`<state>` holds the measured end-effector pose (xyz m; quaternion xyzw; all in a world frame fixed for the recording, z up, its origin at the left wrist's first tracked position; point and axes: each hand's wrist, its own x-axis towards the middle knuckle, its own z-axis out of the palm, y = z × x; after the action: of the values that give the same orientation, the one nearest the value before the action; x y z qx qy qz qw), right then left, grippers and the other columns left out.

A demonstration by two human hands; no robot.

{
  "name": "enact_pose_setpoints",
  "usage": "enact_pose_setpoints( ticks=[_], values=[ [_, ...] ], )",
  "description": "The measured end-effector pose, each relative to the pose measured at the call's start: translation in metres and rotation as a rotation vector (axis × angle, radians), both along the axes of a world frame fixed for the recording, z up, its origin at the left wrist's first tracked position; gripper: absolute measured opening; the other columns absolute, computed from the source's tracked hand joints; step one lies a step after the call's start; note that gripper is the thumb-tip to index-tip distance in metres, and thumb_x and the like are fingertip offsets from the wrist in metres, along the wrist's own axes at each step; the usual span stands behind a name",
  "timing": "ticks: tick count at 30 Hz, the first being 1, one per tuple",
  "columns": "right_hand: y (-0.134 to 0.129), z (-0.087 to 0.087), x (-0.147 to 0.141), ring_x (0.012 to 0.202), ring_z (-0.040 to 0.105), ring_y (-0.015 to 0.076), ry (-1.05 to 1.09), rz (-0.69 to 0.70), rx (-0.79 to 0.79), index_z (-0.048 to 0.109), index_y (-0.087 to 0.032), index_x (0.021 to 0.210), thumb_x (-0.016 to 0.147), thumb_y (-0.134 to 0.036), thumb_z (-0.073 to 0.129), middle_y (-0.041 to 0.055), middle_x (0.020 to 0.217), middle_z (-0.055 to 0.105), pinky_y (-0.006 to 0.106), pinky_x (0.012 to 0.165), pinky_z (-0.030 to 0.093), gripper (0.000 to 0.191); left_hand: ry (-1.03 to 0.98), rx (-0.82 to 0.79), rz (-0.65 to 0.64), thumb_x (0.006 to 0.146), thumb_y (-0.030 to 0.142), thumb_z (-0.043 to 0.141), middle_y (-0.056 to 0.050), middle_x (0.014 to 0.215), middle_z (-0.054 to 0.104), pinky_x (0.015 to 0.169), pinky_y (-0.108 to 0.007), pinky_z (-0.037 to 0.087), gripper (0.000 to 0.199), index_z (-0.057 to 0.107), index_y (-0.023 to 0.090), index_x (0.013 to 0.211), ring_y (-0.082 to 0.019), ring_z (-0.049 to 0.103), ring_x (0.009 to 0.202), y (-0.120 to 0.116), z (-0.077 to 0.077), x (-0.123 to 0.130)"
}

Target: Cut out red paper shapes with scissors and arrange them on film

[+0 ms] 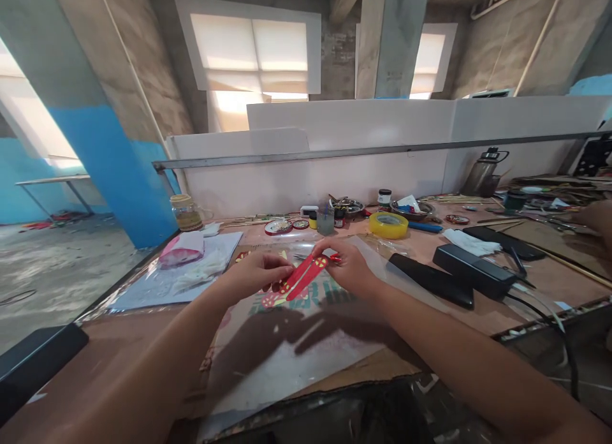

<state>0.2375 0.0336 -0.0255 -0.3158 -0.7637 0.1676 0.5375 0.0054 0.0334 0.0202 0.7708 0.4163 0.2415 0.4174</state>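
A narrow red cut-out piece with yellow patterned ends (302, 279) is held up at a slant between my two hands. My left hand (255, 275) pinches its lower left end with thumb and fingertips. At the upper right end, my right hand (349, 266) has its fingers closed on the piece. A small tool with a red part (336, 258) shows by my right fingers; its kind is unclear. Below lies a translucent sheet (287, 361) with green lettering and red-and-yellow shapes, partly hidden by the hands and their shadows.
Behind stand a cup of cloudy liquid (326, 221), a yellow tape roll (388, 224) and a glass jar (186, 212). To the right lie a black case (433, 281) and a black power adapter (473, 268) with cables. White papers (176, 275) lie left. Another person's hand (597, 217) appears far right.
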Motion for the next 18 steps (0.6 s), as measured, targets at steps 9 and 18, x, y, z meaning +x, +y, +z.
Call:
enact_pose_setpoints(
  ticks=[9, 18],
  values=[
    [0.029, -0.005, 0.020, 0.106, 0.065, 0.0210, -0.221, -0.196, -0.175, 0.049, -0.025, 0.136, 0.088, -0.017, 0.053, 0.0094, 0.121, 0.068, 0.035, 0.085, 0.052, 0.048, -0.316, 0.032, 0.325, 0.080, 0.042, 0.065, 0.005, 0.055, 0.055, 0.041, -0.020, 0.036, 0.024, 0.056, 0.020, 0.079, -0.010, 0.049, 0.042, -0.015, 0.001, 0.001],
    [0.067, -0.043, 0.056, 0.089, 0.067, 0.0268, -0.531, -0.255, -0.333, 0.077, -0.022, 0.095, 0.062, -0.011, 0.072, 0.0103, 0.099, 0.075, 0.033, 0.079, 0.048, 0.035, -0.470, 0.135, 0.408, 0.082, 0.041, 0.062, 0.005, 0.059, 0.059, 0.040, -0.021, 0.042, 0.024, 0.052, 0.020, 0.086, -0.011, 0.057, 0.043, -0.020, -0.009, 0.001]
  ],
)
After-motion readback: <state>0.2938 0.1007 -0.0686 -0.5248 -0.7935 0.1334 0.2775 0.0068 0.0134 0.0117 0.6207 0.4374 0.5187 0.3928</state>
